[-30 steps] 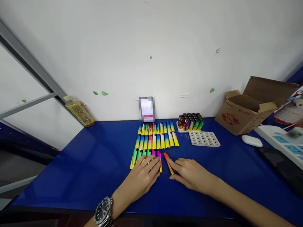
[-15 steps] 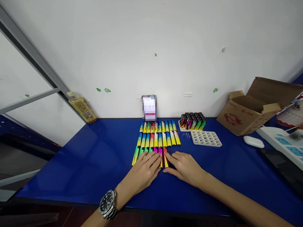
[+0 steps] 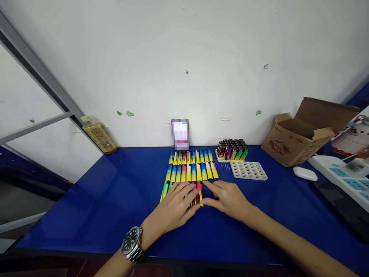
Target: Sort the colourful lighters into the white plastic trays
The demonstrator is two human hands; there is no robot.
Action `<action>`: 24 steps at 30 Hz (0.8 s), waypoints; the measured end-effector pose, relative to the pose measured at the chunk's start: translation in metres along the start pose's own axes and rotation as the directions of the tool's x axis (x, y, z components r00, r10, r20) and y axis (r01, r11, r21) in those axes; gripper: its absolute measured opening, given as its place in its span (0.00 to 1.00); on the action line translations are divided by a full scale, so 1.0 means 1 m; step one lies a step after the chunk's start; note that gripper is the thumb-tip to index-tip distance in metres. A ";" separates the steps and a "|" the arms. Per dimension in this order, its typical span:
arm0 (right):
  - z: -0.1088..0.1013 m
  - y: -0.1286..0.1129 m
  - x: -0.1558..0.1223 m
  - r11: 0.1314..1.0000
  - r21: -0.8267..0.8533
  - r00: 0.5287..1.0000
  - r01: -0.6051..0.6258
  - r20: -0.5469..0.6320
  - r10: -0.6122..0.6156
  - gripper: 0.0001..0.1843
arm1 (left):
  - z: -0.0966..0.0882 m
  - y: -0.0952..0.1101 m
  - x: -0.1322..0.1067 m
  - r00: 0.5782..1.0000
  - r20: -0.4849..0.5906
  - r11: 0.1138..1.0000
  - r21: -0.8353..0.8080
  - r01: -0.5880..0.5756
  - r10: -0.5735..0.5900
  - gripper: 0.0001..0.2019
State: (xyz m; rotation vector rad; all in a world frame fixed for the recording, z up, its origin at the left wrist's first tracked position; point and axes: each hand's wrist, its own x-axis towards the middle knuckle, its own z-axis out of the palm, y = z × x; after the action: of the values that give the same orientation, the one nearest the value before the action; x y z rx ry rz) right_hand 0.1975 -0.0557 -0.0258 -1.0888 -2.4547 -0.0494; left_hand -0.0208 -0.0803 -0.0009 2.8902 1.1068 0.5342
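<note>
Slim, shiny lighters lie side by side in three rows on the blue table (image 3: 115, 200). My left hand (image 3: 176, 203), with a watch on its wrist, rests over the front row, fingers stretched across the lighters. A green lighter (image 3: 165, 190) shows at that row's left end, and a red lighter (image 3: 199, 187) at its right end. Just right of the red one is my right hand (image 3: 230, 197), thumb and forefinger apart, their tips at its edge. Behind lie the middle row (image 3: 188, 173) and the back row (image 3: 197, 157), mostly blue and yellow. My left hand hides part of the front row.
Upright lighters (image 3: 232, 148) fill a white holder at the back right. A white tray with holes (image 3: 248, 170) lies before it. Further right are an open cardboard box (image 3: 291, 144), a white case (image 3: 305, 173) and a power strip (image 3: 343, 181). A phone (image 3: 180, 134) leans against the wall; a bottle (image 3: 99, 134) stands left.
The red lighter has moved left against the magenta one, closing the gap between them. My right hand's fingers have spread and drawn slightly off it. The whole view has shifted a little.
</note>
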 end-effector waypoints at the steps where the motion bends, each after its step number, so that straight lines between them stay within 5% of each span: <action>1: -0.004 0.009 0.003 0.999 0.001 0.998 -0.033 -0.059 0.033 0.28 | -0.002 -0.002 0.009 1.000 -0.009 0.999 -0.042 0.005 -0.005 0.16; 4: -0.016 0.043 0.014 0.987 -0.040 0.953 -0.155 -0.269 0.139 0.20 | -0.005 -0.014 0.050 0.998 -0.044 0.985 -0.167 0.040 -0.048 0.16; 7: -0.027 0.080 0.027 0.957 -0.156 0.922 -0.244 -0.343 0.179 0.19 | 0.003 -0.033 0.102 0.992 0.008 0.945 -0.302 0.125 -0.129 0.20; 13: -0.029 0.124 0.041 0.929 -0.312 0.977 -0.200 -0.134 0.165 0.35 | 0.038 -0.062 0.186 0.958 0.136 0.854 -0.435 0.286 -0.251 0.34; 15: -0.024 0.129 0.043 0.922 -0.337 0.981 -0.191 -0.089 0.171 0.36 | 0.048 -0.065 0.199 0.956 0.168 0.820 -0.492 0.292 -0.240 0.36; 19: -0.015 0.132 0.044 0.913 -0.368 0.984 -0.176 -0.082 0.157 0.33 | 0.058 -0.062 0.204 0.972 0.148 0.782 -0.577 0.234 -0.181 0.23; 24: -0.014 0.132 0.045 0.910 -0.379 0.984 -0.170 -0.109 0.139 0.33 | 0.052 -0.057 0.200 0.980 0.110 0.779 -0.595 0.200 -0.167 0.17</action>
State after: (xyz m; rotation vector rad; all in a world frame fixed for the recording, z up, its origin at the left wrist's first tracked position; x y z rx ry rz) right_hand 0.2707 0.0633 -0.0143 -1.4131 -2.3328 -0.5400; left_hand 0.0976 0.0985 0.0057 2.2022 0.9672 0.6542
